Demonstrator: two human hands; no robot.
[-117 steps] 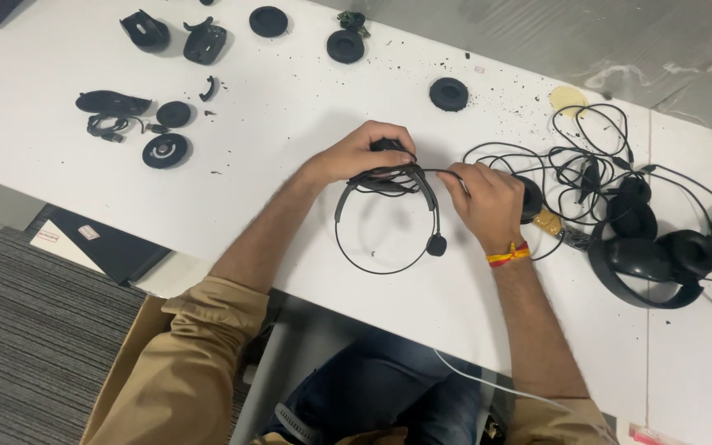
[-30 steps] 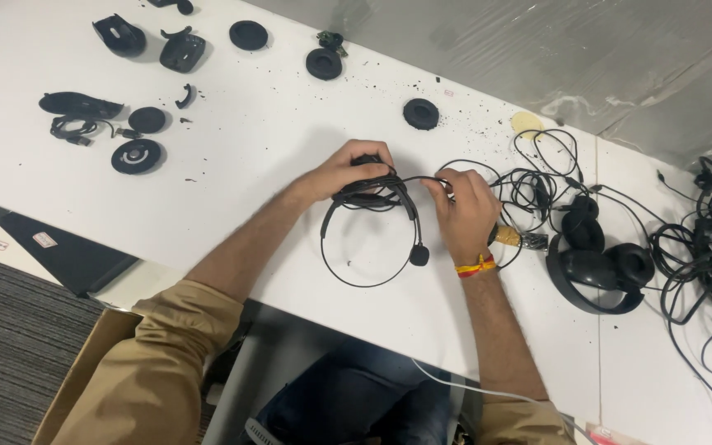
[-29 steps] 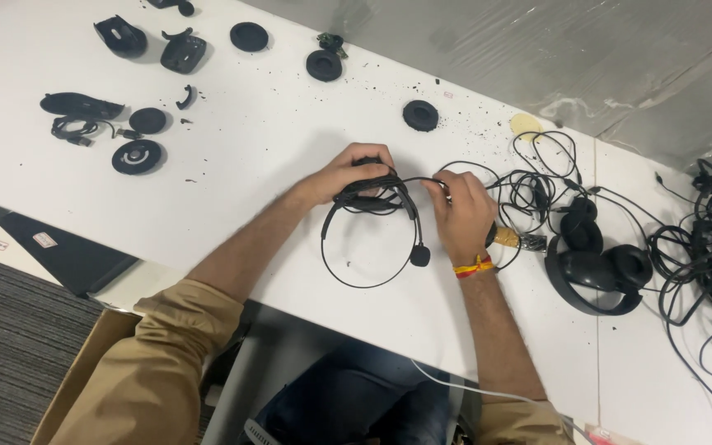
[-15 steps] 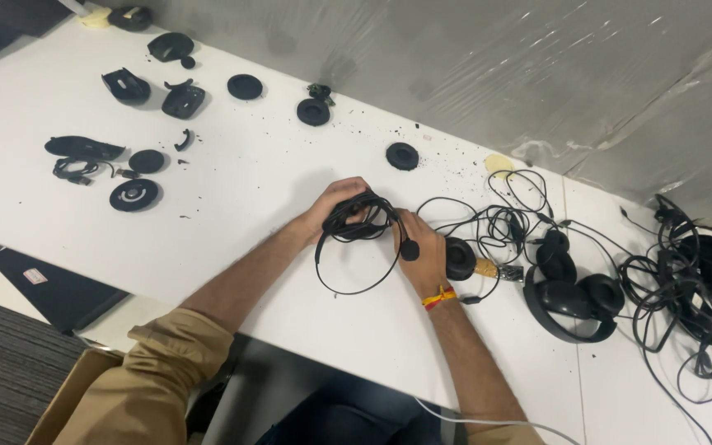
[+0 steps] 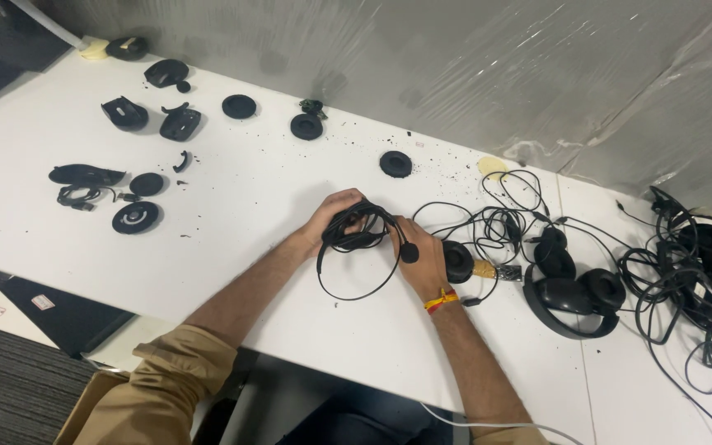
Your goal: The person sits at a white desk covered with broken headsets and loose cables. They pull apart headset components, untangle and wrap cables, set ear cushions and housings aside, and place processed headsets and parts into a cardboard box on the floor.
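Your white table [image 5: 232, 247] runs across the whole view, with a grey plastic-covered wall [image 5: 471, 74] behind it. To your right lies a tangle of black cables [image 5: 686, 288], and nearer you a pair of large black headphones [image 5: 574, 297] rests on the tabletop. At the far left a scatter of black headset parts [image 5: 138, 177] and round ear pads [image 5: 395, 163] sits well apart from your hands.

Both forearms reach in from the lower edge and meet near the middle of the table. Your left hand [image 5: 331, 218] is curled, fingers closed around the earpiece end of a small black headset [image 5: 364, 247], wrist low against the table. Your right hand [image 5: 422, 259] lies just beside it, fingers folded over the headset's thin band, with an orange and yellow wristband [image 5: 440, 300] at the wrist. The headset's wire loop hangs toward you between the two hands, and its small round microphone tip [image 5: 409, 253] rests against your right hand.
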